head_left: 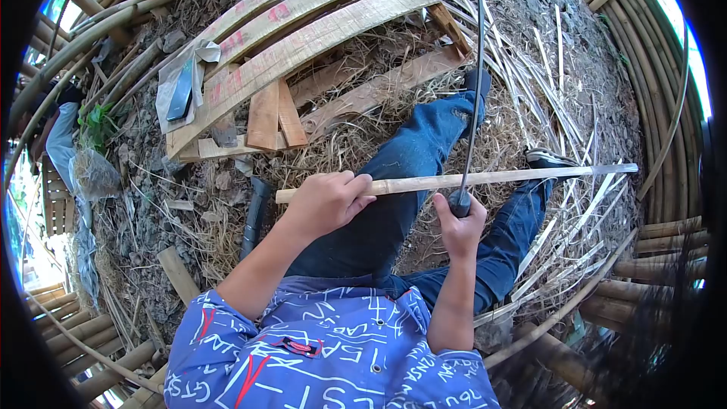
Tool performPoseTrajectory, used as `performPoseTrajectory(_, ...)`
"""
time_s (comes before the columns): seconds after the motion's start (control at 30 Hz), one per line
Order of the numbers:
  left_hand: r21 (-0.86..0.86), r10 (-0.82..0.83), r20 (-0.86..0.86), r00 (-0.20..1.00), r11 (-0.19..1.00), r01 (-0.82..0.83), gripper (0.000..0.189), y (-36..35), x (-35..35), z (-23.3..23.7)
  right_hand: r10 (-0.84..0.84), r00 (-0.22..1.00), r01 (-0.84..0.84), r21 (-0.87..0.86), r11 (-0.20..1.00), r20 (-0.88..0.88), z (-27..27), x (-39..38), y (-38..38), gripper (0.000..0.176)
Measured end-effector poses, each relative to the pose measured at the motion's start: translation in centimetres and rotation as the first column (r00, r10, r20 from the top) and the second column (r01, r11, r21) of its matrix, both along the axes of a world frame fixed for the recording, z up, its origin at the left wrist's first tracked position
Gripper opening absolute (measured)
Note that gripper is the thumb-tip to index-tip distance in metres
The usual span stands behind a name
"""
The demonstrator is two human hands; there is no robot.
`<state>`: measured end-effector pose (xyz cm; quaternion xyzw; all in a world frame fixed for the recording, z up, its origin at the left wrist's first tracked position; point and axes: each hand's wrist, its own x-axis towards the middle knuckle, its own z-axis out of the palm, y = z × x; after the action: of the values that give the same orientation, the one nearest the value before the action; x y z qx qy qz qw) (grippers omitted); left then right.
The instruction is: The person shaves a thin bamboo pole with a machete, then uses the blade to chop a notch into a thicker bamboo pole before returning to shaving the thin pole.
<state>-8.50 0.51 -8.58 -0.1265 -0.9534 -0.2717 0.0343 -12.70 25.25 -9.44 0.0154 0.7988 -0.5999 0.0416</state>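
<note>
My left hand (327, 201) grips a long pale bamboo stick (515, 176) near its left end; the stick lies level across my lap and reaches right past my shoe. My right hand (460, 227) is closed on the dark handle of a long thin knife (477, 68), whose blade stands upright and crosses the stick just right of my left hand. I am seated, with my legs in blue jeans (409, 159) stretched forward.
A wooden pallet (303, 38) lies ahead on ground covered in bamboo shavings. Split bamboo strips (560, 212) are scattered at the right. Thick bamboo poles (666, 235) line the right and lower left edges. A dark sheath-like object (255, 216) lies left of my leg.
</note>
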Motion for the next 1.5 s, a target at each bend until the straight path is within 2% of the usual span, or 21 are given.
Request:
performPoseTrajectory(0.3, 0.087, -0.014, 0.239, 0.971, 0.996, -0.007, 0.025, 0.1, -0.2, 0.3, 0.009, 1.000, -0.010, 0.013, 1.000, 0.011, 0.1, 0.8, 1.1, 0.028)
performPoseTrajectory(0.53, 0.102, 0.005, 0.276, 0.961, 0.994, -0.035, 0.031, 0.6, 0.0, 0.0, 0.035, 0.994, -0.034, -0.017, 0.999, 0.104, -0.5, 2.0, 2.0, 0.035)
performPoseTrajectory(0.63, 0.110, 0.001, 0.276, 0.961, 0.993, -0.033, 0.032, 0.8, 0.0, 0.0, 0.079, 0.989, -0.084, 0.038, 0.996, 0.124, 0.2, 2.3, 1.3, 0.037)
performPoseTrajectory(0.7, 0.107, 0.018, 0.284, 0.959, 0.993, -0.050, 0.031, 0.9, -0.1, 0.1, 0.128, 0.988, -0.140, 0.162, 0.977, 0.084, 1.2, 2.1, 0.5, 0.037)
performPoseTrajectory(0.73, 0.110, -0.016, 0.281, 0.960, 0.994, -0.016, 0.031, 1.0, -0.2, 0.2, 0.133, 0.987, -0.154, 0.281, 0.947, 0.094, 1.1, 1.9, 0.6, 0.042)
performPoseTrajectory(0.77, 0.096, 0.008, 0.315, 0.949, 0.995, -0.040, 0.030, 1.0, -0.3, 0.3, 0.099, 0.991, -0.121, 0.286, 0.951, 0.092, 1.2, 1.6, 0.9, 0.042)
performPoseTrajectory(0.83, 0.080, 0.006, 0.346, 0.938, 0.996, -0.036, 0.029, 1.1, -0.5, 0.1, 0.124, 0.989, -0.150, 0.462, 0.874, 0.086, 1.2, 0.8, 1.6, 0.050)
performPoseTrajectory(0.9, 0.079, 0.018, 0.288, 0.958, 0.996, -0.042, 0.031, 1.2, -0.5, -0.3, 0.109, 0.987, -0.148, 0.414, 0.898, 0.118, 2.1, 0.2, 2.1, 0.057)
performPoseTrajectory(0.97, 0.094, 0.001, 0.291, 0.957, 0.995, -0.029, 0.030, 1.2, -0.6, -0.3, 0.197, 0.979, -0.185, 0.632, 0.753, 0.051, 2.5, -0.4, 2.7, 0.050)
performPoseTrajectory(1.0, 0.081, 0.002, 0.299, 0.954, 0.996, -0.027, 0.030, 1.2, -0.7, -0.4, 0.213, 0.977, -0.145, 0.691, 0.708, -0.012, 2.4, -0.5, 2.9, 0.055)
performPoseTrajectory(1.03, 0.067, 0.006, 0.309, 0.951, 0.997, -0.028, 0.029, 1.1, -0.9, -0.5, 0.210, 0.977, -0.141, 0.691, 0.709, -0.016, 2.4, -0.8, 3.2, 0.055)
performPoseTrajectory(1.1, 0.083, 0.008, 0.325, 0.946, 0.996, -0.037, 0.029, 1.1, -1.3, -0.4, 0.264, 0.956, -0.089, 0.730, 0.678, -0.130, 2.4, -1.2, 3.8, 0.058)
performPoseTrajectory(1.17, 0.099, 0.012, 0.351, 0.936, 0.994, -0.050, 0.029, 1.2, -1.2, -0.4, 0.278, 0.953, -0.096, 0.749, 0.655, -0.121, 2.1, -1.7, 4.8, 0.059)
performPoseTrajectory(1.23, 0.126, 0.017, 0.342, 0.940, 0.990, -0.064, 0.026, 1.4, -1.3, -0.3, 0.333, 0.929, -0.073, 0.803, 0.592, -0.160, 2.1, -2.2, 5.3, 0.058)
performPoseTrajectory(1.27, 0.126, 0.020, 0.338, 0.941, 0.990, -0.066, 0.026, 1.3, -1.4, -0.1, 0.360, 0.902, -0.023, 0.806, 0.591, -0.239, 2.1, -2.4, 5.6, 0.056)
performPoseTrajectory(1.3, 0.124, 0.018, 0.346, 0.938, 0.990, -0.064, 0.026, 1.2, -1.5, 0.0, 0.364, 0.899, -0.022, 0.806, 0.591, -0.242, 2.1, -2.5, 6.1, 0.056)
performPoseTrajectory(1.37, 0.123, 0.020, 0.350, 0.937, 0.990, -0.067, 0.026, 1.0, -1.5, 0.0, 0.342, 0.910, 0.018, 0.844, 0.536, -0.236, 2.2, -2.9, 7.8, 0.054)
performPoseTrajectory(1.4, 0.137, 0.013, 0.345, 0.939, 0.988, -0.064, 0.028, 0.9, -1.5, -0.1, 0.299, 0.930, 0.020, 0.841, 0.541, -0.215, 2.5, -3.2, 8.9, 0.050)
performPoseTrajectory(1.43, 0.153, 0.007, 0.340, 0.941, 0.986, -0.063, 0.030, 0.7, -1.4, -0.3, 0.261, 0.933, 0.078, 0.848, 0.524, -0.247, 2.2, -3.6, 10.3, 0.056)
performPoseTrajectory(1.5, 0.148, 0.011, 0.340, 0.940, 0.987, -0.065, 0.030, 0.6, -1.3, -0.2, 0.131, 0.970, 0.127, 0.885, 0.447, -0.205, 2.9, -4.4, 12.8, 0.055)
